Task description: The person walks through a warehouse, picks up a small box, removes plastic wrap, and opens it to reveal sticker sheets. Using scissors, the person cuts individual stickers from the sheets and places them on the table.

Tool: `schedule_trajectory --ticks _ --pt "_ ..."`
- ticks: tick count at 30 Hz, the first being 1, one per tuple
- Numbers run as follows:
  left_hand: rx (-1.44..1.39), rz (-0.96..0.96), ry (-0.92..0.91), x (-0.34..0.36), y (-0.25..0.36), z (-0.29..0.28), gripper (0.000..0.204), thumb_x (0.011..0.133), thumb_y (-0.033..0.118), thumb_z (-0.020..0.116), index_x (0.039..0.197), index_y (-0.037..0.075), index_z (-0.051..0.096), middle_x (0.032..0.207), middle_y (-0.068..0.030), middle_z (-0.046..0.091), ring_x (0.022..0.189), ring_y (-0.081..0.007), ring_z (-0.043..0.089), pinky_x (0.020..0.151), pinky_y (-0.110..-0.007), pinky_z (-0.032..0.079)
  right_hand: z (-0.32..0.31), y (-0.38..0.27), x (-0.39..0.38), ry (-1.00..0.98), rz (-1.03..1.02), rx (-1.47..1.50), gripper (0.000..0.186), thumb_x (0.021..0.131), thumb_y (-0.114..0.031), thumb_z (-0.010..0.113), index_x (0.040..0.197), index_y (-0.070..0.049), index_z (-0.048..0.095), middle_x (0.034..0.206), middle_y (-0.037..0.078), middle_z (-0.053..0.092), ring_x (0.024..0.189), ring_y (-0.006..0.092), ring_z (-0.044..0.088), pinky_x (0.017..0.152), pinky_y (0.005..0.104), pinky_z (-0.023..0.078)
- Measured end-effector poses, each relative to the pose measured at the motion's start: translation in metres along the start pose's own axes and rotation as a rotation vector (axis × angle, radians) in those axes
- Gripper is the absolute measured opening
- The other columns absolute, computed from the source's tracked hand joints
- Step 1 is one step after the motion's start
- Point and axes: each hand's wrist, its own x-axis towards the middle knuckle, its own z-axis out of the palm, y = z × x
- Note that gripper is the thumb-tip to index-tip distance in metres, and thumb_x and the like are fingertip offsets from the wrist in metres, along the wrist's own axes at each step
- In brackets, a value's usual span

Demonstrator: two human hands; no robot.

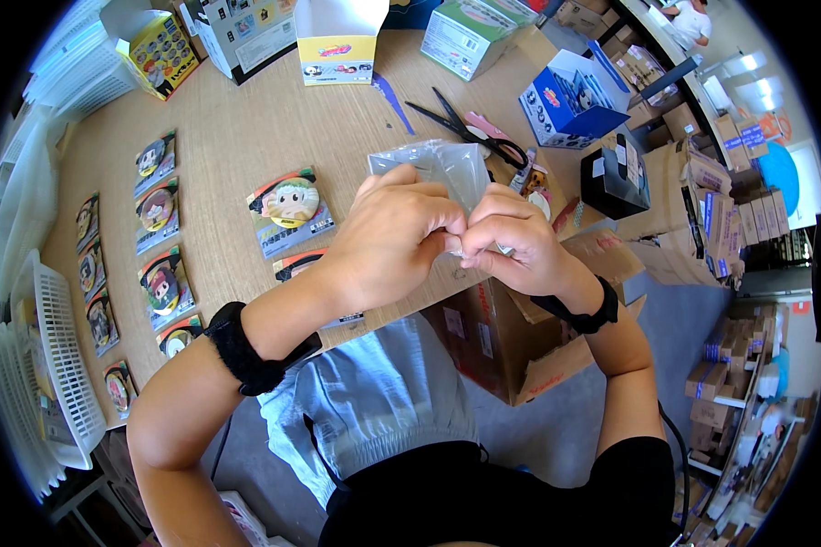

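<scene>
Clear plastic, just beyond left hand, right hand, both pinching

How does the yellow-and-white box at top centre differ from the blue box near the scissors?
The yellow-and-white box has a yellow front; the blue box has blue sides. The yellow-and-white box faces the person nearly squarely; the blue box stands turned. Both are open and printed.

left hand and right hand hide anything between fingertips; a badge card lies partly covered
</scene>
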Motion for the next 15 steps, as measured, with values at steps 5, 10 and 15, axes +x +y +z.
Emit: schedule_trajectory --ticks 5,10,15 --pt "-0.068 0.03 0.013 0.001 -0.006 -0.003 0.006 0.075 0.006 0.06 0.077 0.01 0.056 0.075 -0.0042 0.055 0.078 -0.0254 0.048 0.074 -0.036 0.036 0.004 -0.004 -0.002 0.08 0.101 0.022 0.012 0.07 0.002 0.065 0.075 -0.005 0.056 0.071 0.004 0.052 0.063 0.0156 0.047 0.055 0.0256 0.037" --pt "-0.083 0.074 0.017 0.0 -0.005 -0.006 0.007 0.078 0.005 0.059 0.077 0.007 0.052 0.073 -0.006 0.052 0.073 -0.0254 0.047 0.072 -0.035 0.036 0.007 -0.008 -0.005 0.171 0.163 0.049 0.008 0.075 0.002 0.061 0.079 -0.003 0.057 0.071 0.004 0.051 0.061 0.0129 0.047 0.054 0.0244 0.037" --pt "-0.065 0.044 0.004 0.0 -0.003 -0.006 0.008 0.078 0.002 0.057 0.077 0.006 0.05 0.074 -0.0068 0.051 0.075 -0.0258 0.046 0.072 -0.035 0.036 -0.001 -0.011 -0.004 0.146 0.21 0.035 0.006 0.076 0.002 0.059 0.081 -0.002 0.058 0.071 0.005 0.051 0.062 0.0138 0.048 0.055 0.0247 0.038"
